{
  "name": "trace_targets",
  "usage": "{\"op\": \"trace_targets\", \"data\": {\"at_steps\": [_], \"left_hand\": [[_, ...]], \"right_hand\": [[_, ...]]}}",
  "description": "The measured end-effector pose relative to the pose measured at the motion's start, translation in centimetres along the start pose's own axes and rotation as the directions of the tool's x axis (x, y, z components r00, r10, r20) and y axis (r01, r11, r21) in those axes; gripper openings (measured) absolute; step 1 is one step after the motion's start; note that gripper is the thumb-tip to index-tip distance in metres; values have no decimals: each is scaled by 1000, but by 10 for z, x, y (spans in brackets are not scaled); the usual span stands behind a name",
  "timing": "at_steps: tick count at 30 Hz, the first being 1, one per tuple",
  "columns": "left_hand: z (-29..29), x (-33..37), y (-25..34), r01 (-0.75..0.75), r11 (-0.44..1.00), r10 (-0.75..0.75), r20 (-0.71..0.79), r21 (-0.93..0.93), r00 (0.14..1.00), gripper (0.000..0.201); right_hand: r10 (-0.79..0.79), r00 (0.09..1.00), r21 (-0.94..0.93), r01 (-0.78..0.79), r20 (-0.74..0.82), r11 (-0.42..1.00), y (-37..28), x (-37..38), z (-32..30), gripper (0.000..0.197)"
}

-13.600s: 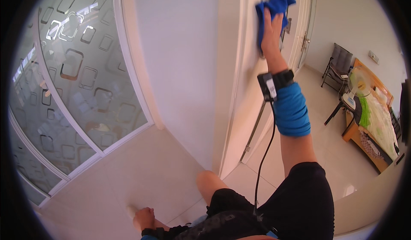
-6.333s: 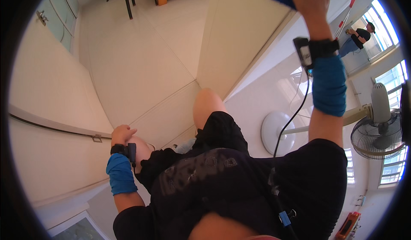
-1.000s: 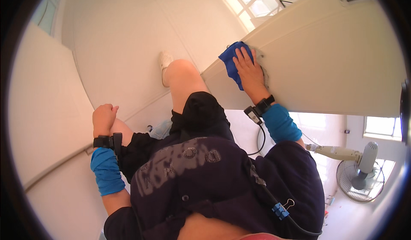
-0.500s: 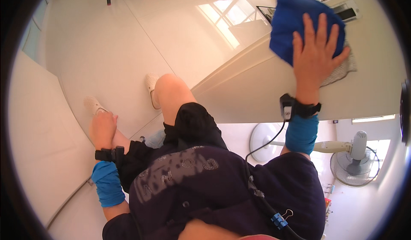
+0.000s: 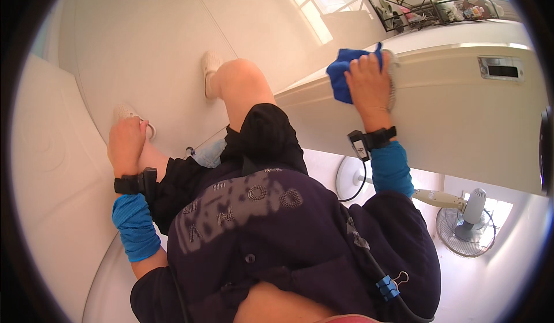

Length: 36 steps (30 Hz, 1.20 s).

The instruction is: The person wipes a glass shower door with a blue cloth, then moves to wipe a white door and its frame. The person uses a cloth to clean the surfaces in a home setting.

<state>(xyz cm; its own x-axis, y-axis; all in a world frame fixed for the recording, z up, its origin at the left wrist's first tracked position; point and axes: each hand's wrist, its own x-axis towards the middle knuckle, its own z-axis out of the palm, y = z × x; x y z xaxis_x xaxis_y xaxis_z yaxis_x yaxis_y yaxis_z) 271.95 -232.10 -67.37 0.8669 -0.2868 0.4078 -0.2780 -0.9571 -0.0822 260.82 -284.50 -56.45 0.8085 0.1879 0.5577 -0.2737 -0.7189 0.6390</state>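
Observation:
My right hand (image 5: 371, 86) is closed on a blue cloth (image 5: 340, 76), its fingers bent over the bunched fabric. The cloth lies at the edge of a cream-coloured panel (image 5: 450, 115) that looks like a door. A greyish textured strip of fabric (image 5: 393, 86) shows beside the hand; whether it belongs to the same cloth I cannot tell. My left hand (image 5: 127, 141) is low at the left, over my left leg. Mainly its back and thumb show; the other fingers are curled out of sight, and nothing is visible in it.
A metal latch plate (image 5: 501, 68) sits in the panel, right of my right hand. Beyond it, a black wire rack (image 5: 430, 14) holds assorted small items. A standing fan (image 5: 470, 228) is at the lower right. Another pale panel (image 5: 52, 179) stands at the left, above a glossy tiled floor (image 5: 156, 29).
My right hand has drawn nearer and to the left with the blue cloth, its spread fingers now closed in, the cloth bunched. The view has shifted, showing more of the rack. My left hand stays low.

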Motion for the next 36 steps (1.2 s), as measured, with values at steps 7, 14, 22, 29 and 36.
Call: {"op": "trace_targets", "data": {"at_steps": [7, 14, 22, 29, 36], "left_hand": [[37, -25, 2, 95, 995, -95, 14, -30, 995, 31], [-23, -33, 27, 167, 986, -166, 70, -14, 984, 31], [21, 29, -1, 23, 999, -25, 81, 34, 996, 34], [23, 59, -13, -49, 998, 48, 47, 34, 998, 34], [28, 56, -26, 35, 999, -33, 63, -34, 997, 34]], "right_hand": [[-115, 979, 444, 28, 170, 895, -120, -55, 159, 27], [-244, 938, 613, 44, 247, 789, -126, -84, 199, 46], [-82, 967, 495, -49, 240, 868, -92, -51, 125, 43], [123, 991, -147, -130, -53, 981, 32, -2, -20, 18], [134, 974, -303, -186, -185, 935, 66, -13, -81, 25]]}}
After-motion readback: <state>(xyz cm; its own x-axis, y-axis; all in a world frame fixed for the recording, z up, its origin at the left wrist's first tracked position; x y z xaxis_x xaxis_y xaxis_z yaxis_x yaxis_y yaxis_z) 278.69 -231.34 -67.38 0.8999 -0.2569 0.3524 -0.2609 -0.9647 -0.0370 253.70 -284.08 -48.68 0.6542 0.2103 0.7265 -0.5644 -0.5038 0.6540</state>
